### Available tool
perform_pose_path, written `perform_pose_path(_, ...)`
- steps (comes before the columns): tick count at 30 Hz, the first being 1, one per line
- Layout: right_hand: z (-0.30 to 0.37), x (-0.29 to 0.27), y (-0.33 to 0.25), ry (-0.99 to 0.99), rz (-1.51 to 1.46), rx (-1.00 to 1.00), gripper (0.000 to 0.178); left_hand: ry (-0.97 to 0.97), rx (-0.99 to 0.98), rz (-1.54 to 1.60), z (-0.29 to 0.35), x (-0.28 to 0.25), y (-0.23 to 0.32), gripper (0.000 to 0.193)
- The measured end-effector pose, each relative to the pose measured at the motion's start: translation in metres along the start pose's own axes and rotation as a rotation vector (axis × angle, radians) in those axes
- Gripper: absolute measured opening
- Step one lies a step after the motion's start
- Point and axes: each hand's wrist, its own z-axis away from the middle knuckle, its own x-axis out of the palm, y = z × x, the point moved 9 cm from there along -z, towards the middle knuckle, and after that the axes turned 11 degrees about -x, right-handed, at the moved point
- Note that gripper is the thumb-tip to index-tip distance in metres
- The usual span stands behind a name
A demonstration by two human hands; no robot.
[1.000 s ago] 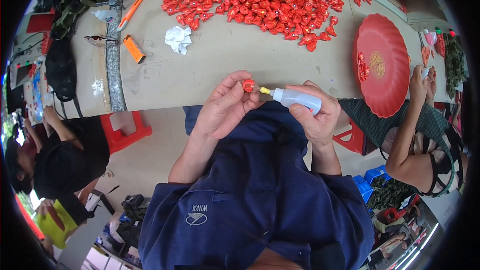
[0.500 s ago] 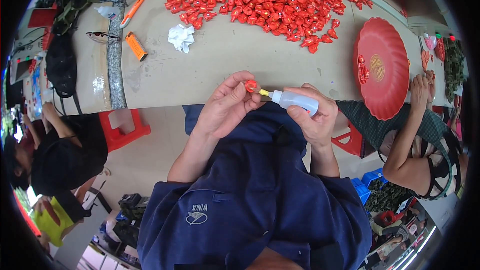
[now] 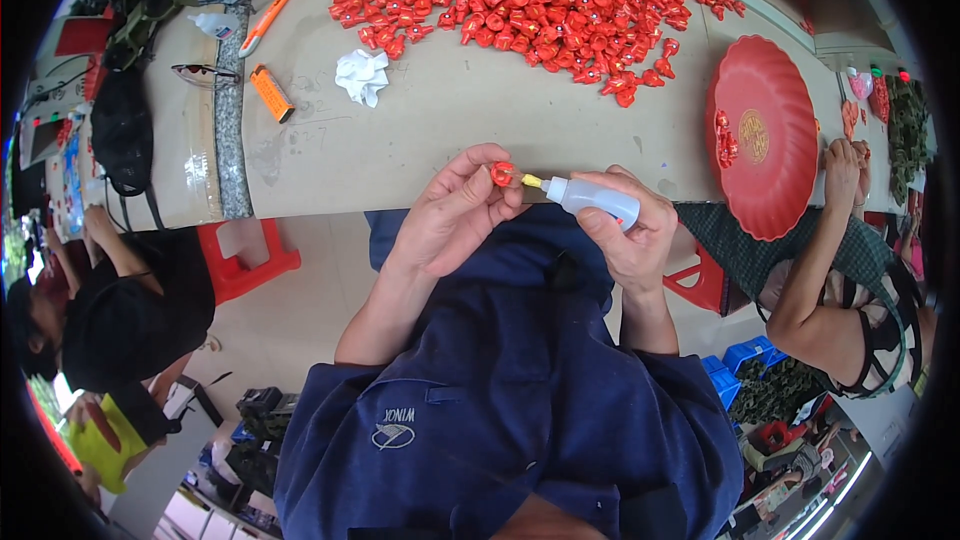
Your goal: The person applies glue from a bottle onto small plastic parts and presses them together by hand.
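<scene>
Between the thumb and fingers of my left hand (image 3: pixel 452 208) is a small red plastic piece (image 3: pixel 503 174), held up just over the table's near edge. My right hand (image 3: pixel 634 232) is wrapped round a translucent white squeeze bottle (image 3: pixel 596 202) with a yellow nozzle tip (image 3: pixel 532 181). The bottle lies sideways, its tip pointing left at the red piece with a slight gap between them. Beyond my hands, a large heap of similar small red pieces (image 3: pixel 530 5) covers the far side of the table.
At right on the table (image 3: pixel 400 155) stands a red scalloped tray (image 3: pixel 770 155) with a few red pieces. Toward the left lie crumpled white tissue (image 3: pixel 361 77), an orange box cutter (image 3: pixel 276 12), an orange lighter-like box (image 3: pixel 271 93), glasses (image 3: pixel 205 74) and another small bottle (image 3: pixel 214 24). People sit on both sides.
The bottle's tip has drawn slightly back to the right, away from the red piece. My left hand keeps nearly the same place.
</scene>
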Motion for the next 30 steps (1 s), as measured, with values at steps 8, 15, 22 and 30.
perform_pose_path(8, 0.0001, 0.0022, -0.0014, -0.029, 0.003, -0.007, 0.029, 0.007, -0.001, 0.022, -0.0001, -0.0017, 0.0008, 0.021)
perform_pose_path(15, -0.0010, 0.0006, -0.0058, -0.022, 0.009, -0.034, 0.029, -0.007, 0.011, 0.037, 0.0000, -0.0028, 0.0033, 0.021)
perform_pose_path(22, -0.0002, 0.0019, -0.0049, -0.036, 0.028, -0.029, 0.028, 0.006, 0.014, 0.043, 0.0007, -0.0048, 0.0031, 0.021)
perform_pose_path(30, 0.0004, 0.0008, -0.0048, -0.043, 0.038, -0.027, 0.028, 0.009, 0.021, 0.038, 0.0004, -0.0050, 0.0035, 0.021)
